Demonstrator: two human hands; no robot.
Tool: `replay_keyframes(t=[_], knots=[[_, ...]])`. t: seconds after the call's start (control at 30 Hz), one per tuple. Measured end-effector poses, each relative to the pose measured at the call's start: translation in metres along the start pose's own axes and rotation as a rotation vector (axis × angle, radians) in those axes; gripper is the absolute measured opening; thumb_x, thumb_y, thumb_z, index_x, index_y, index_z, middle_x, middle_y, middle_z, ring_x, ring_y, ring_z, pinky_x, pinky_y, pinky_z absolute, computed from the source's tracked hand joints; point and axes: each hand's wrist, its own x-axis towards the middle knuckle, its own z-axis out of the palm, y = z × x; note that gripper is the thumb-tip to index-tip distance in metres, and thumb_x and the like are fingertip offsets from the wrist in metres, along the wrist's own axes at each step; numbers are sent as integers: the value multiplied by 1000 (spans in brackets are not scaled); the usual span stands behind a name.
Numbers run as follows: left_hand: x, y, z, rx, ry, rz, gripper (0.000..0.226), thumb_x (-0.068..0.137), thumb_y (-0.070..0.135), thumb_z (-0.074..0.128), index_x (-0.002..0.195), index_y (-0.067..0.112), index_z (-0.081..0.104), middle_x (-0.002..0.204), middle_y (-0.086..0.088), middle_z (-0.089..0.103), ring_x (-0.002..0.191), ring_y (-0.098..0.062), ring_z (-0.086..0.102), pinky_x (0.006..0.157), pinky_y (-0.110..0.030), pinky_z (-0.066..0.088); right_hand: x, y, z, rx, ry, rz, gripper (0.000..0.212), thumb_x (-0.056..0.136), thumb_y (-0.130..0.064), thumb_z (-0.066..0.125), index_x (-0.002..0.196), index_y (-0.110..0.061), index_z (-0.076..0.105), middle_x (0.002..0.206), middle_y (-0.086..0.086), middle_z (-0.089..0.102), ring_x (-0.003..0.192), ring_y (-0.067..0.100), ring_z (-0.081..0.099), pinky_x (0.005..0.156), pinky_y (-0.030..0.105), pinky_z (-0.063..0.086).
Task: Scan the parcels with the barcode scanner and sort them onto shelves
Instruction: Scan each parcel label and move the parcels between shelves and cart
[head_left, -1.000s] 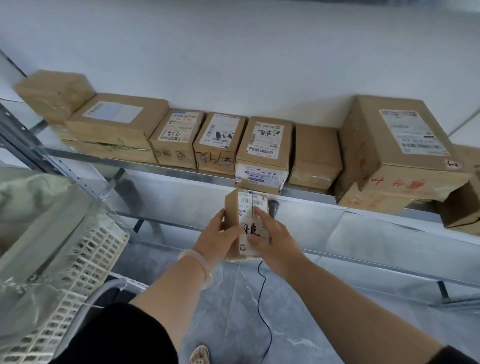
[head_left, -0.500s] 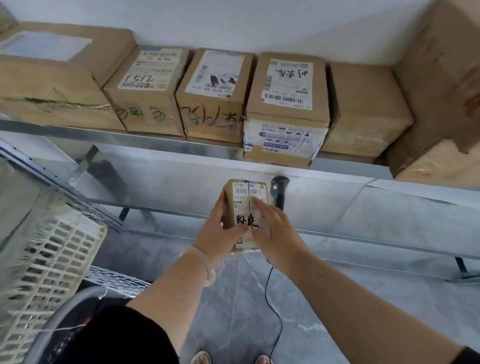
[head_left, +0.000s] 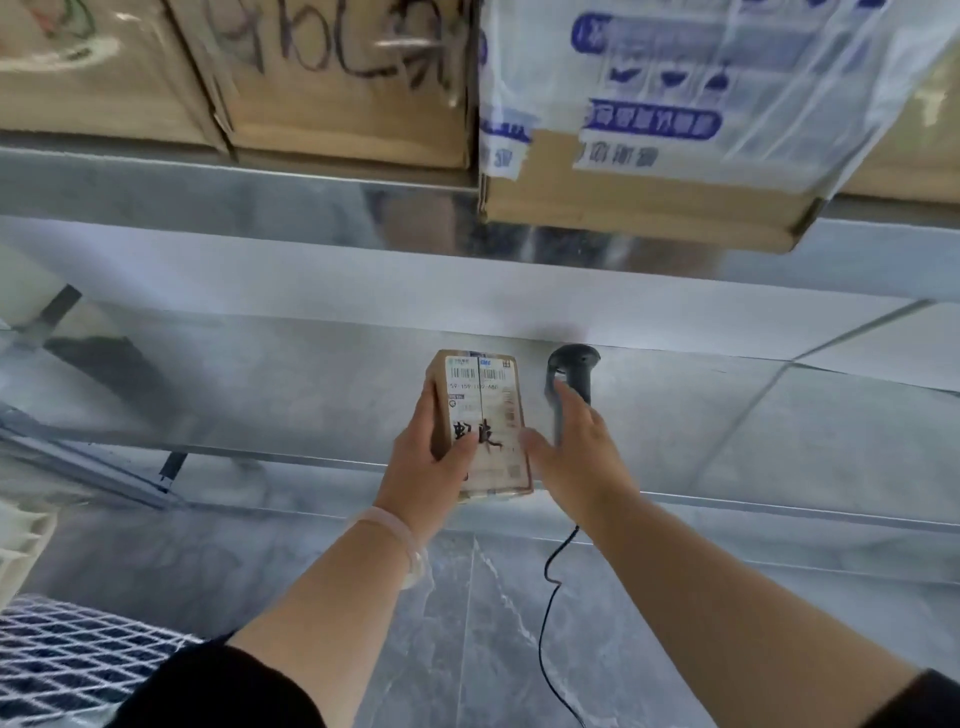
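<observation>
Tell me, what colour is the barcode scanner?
The barcode scanner is black or very dark grey, clearest in the head view.

Small brown parcel (head_left: 483, 395), label facing up, beside black barcode scanner (head_left: 574, 364).

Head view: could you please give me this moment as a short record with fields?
parcel: small brown cardboard parcel, white label facing the camera, black handwriting
left hand: grips the parcel's left side
right hand: holds the black corded barcode scanner, thumb near the parcel
place: over the lower grey metal shelf; contact unclear
above: brown cardboard boxes on the upper metal shelf
</observation>
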Motion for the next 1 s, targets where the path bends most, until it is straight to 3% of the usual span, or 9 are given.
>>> replay_keyframes(t=[0.13,0.23,0.33,0.43,0.57,0.67,0.8,0.9,1.0], knots=[[27,-28,0,-42,-17,-19,61,100,13,53,130,61,31,117,24,62,105,-3,65,86,-31,59,55,17,-4,-84,174,87,74,93,-41,53,153,-28,12,152,4,29,137,27,30,112,42,28],[43,-46,0,-48,-12,-28,61,100,15,54,113,70,32,106,30,63,97,2,65,82,-27,59,88,28,-1,-93,218,132,77,92,-38,54,153,-31,7,153,5,24,137,30,28,110,43,30],[55,-57,0,-44,-8,-26,61,100,16,54,109,70,30,106,30,61,98,-1,64,85,-29,59,113,33,5,21,193,154,80,93,-30,54,152,-38,1,148,10,29,123,33,44,99,43,40],[62,-62,-2,-51,3,-32,61,100,17,55,110,72,28,113,28,58,110,-11,63,91,-40,58,125,36,10,73,172,191,82,94,-17,50,151,-41,-4,130,11,47,84,24,53,73,31,47],[59,-57,-9,-92,28,-64,60,99,15,56,115,67,31,116,23,57,117,-20,61,94,-49,55,111,32,16,74,177,179,80,93,-8,46,151,-40,1,128,13,54,89,23,47,75,34,41],[45,-41,-19,-119,39,-95,59,98,13,58,121,62,34,117,18,58,117,-22,61,92,-50,56,75,23,18,129,147,124,80,90,-8,47,148,-44,5,128,7,54,92,21,54,71,34,47],[17,-10,-41,-151,54,-163,61,99,10,55,132,54,31,124,10,59,115,-23,62,92,-48,57,19,-9,11,179,77,86,77,88,-12,51,137,-57,12,122,-9,53,86,21,59,42,29,50],[-14,22,-61,-149,71,-190,63,99,10,55,143,47,29,125,6,59,112,-21,63,78,-31,60,-26,-41,1,171,46,55,75,88,-11,53,134,-57,16,125,-4,53,87,18,59,50,25,47],[-51,53,-82,-132,95,-224,65,98,13,57,145,46,27,132,1,58,112,-23,62,81,-36,60,-75,-75,-12,138,8,24,77,86,-10,56,130,-60,17,128,-2,50,89,19,60,62,30,50]])
